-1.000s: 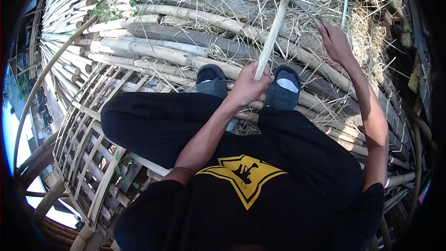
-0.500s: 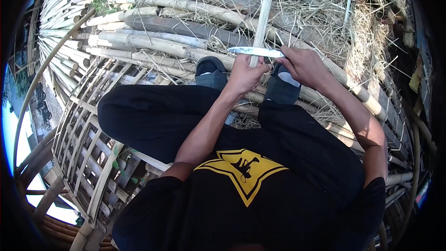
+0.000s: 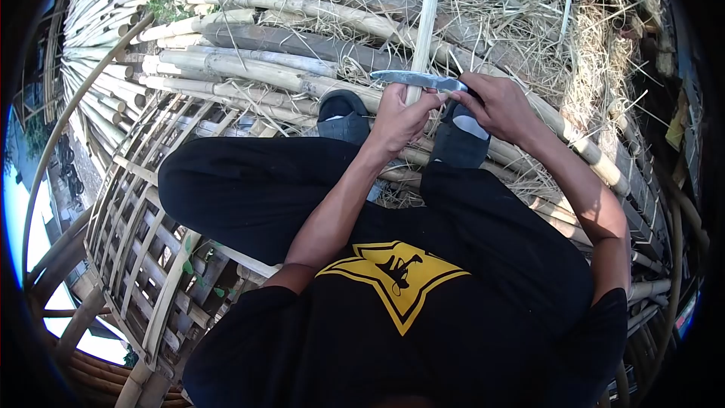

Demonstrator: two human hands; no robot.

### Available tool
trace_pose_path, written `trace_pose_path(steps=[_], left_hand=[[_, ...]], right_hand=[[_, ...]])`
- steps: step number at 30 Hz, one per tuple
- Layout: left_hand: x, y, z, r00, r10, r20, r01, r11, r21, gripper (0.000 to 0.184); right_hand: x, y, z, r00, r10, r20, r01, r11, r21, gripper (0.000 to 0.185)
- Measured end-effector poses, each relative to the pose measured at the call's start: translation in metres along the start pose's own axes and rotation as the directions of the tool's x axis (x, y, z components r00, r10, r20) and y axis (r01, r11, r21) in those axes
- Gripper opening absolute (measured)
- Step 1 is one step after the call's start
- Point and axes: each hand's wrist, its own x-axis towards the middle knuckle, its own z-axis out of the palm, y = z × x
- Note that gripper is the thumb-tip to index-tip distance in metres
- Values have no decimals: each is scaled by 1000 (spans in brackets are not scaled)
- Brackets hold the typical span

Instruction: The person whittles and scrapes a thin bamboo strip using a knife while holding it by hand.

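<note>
My left hand (image 3: 400,119) is closed around the near end of a pale bamboo strip (image 3: 428,19), which runs away from me toward the top of the view. In my right hand (image 3: 495,104) is a knife (image 3: 411,78), gripped at its handle, which the fingers mostly hide. The blade lies crosswise over the strip, just beyond the left fist, its tip pointing left. My left thumb reaches toward the base of the blade; whether it touches the metal I cannot tell.
Bamboo poles (image 3: 249,68) and dry shavings (image 3: 521,38) cover the ground ahead. A woven bamboo lattice (image 3: 151,249) stands at my left, near a large stack of poles (image 3: 98,68). My sandalled feet (image 3: 461,140) are just below the hands.
The knife has shifted slightly away from me and its blade has turned, looking darker now. My left thumb has stretched toward the blade's base.
</note>
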Motion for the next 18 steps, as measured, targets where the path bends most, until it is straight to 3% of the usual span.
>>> trace_pose_path(steps=[2, 4, 6, 11, 13, 16, 18], left_hand=[[0, 2, 2, 1000, -28, -8, 28, 999, -37, 16], [2, 1, 4, 988, 3, -157, -16, 996, -86, 18], [3, -1, 1, 988, 27, -154, -42, 994, -98, 18], [4, 2, -5, 987, 27, -158, -54, 984, -167, 22], [7, -1, -7, 965, 75, -251, -130, 969, -211, 24], [7, 3, -11, 939, 67, -338, -157, 956, -247, 24], [5, 4, -10, 949, 21, -314, -120, 947, -298, 23]], right_hand=[[-2, 0, -3, 1000, -2, 10, 2, 1000, 14, 25], [-2, -1, -4, 1000, -8, 18, 8, 1000, 31, 22], [-3, -2, -5, 998, 16, 57, -16, 1000, 1, 31], [-5, 3, -9, 998, 27, 54, -28, 999, 27, 31], [-7, 5, -16, 997, 35, 66, -36, 999, 15, 31], [-9, 9, -22, 977, 195, 90, -203, 975, 89, 33], [-8, 14, -22, 956, 280, 89, -290, 949, 123, 35]])
